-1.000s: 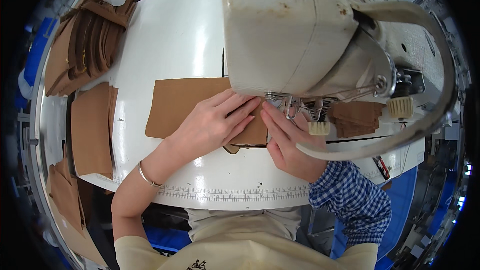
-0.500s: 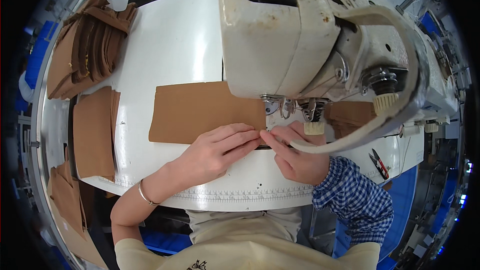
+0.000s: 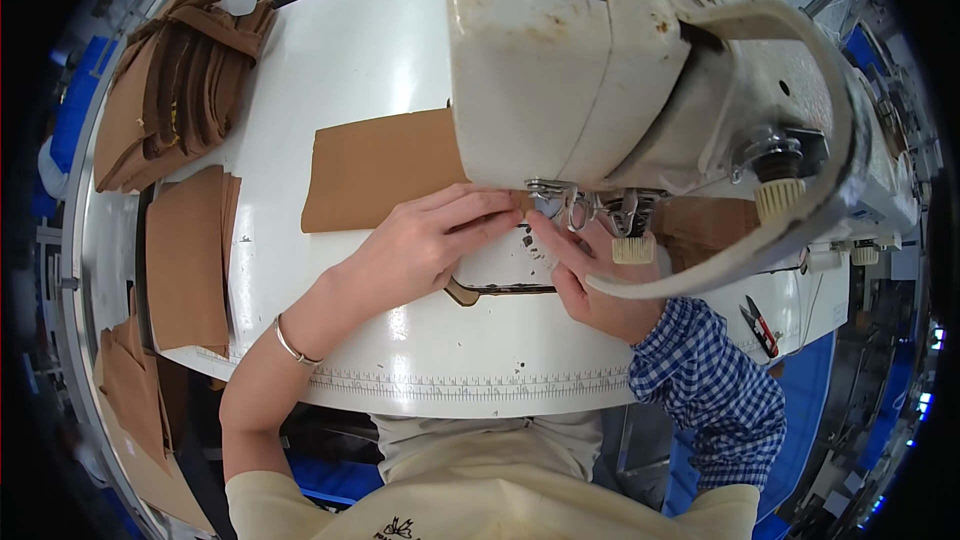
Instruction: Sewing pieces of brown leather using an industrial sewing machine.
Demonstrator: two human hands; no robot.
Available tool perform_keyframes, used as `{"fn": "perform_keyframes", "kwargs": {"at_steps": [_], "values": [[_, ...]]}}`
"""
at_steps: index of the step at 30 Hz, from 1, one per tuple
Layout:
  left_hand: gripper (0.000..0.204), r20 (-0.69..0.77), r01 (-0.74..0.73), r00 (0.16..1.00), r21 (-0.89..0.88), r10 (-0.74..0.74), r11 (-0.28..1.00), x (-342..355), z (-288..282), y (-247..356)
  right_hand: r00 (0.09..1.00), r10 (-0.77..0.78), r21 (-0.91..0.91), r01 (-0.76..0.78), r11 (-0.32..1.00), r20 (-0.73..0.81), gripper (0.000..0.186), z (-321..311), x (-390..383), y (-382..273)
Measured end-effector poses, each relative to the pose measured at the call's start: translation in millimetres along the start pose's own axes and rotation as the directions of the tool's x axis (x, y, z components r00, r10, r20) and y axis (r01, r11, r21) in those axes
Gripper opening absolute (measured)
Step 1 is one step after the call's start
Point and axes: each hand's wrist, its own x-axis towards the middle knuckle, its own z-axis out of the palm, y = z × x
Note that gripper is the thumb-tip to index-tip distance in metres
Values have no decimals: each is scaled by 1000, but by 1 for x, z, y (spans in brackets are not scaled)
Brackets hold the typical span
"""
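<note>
A flat brown fabric panel lies on the white sewing table, its right end running under the head of the sewing machine. My left hand is closed at the panel's near right corner, fingertips pressed together on the edge. Just right of it, my right hand has its fingers at the same corner, below the presser foot. The machine's curved guard and a cream knob partly cover my right hand. The fabric between the fingertips is mostly hidden.
Brown fabric stacks stand at the far left, with more panels nearer. Another brown pile lies right of the machine head. Red-handled thread snips rest at the right. A printed ruler follows the front edge.
Both hands and the fabric panel have slid away from me, farther under the machine head. A slot in the table and dark specks now show in front of the fingers.
</note>
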Motion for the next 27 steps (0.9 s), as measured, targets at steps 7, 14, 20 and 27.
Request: {"fn": "perform_keyframes", "kwargs": {"at_steps": [7, 14, 20, 27], "values": [[52, -9, 94, 996, -21, -94, 995, 9, -7, -7, 997, 52, 49, -49, 998, -51, 38, 4, -1, 3], [49, -66, 20, 998, 27, -18, 999, 10, -2, -9, 989, 3, 91, 10, 996, -147, 31, 3, -3, 5], [49, -74, 9, 997, 46, -6, 999, 10, 0, -9, 986, 17, 116, 3, 993, -165, 28, 5, -4, 5], [52, -75, 15, 997, 87, -9, 996, 11, -3, -11, 987, 23, 128, -2, 992, -162, 26, 7, -6, 6]]}}
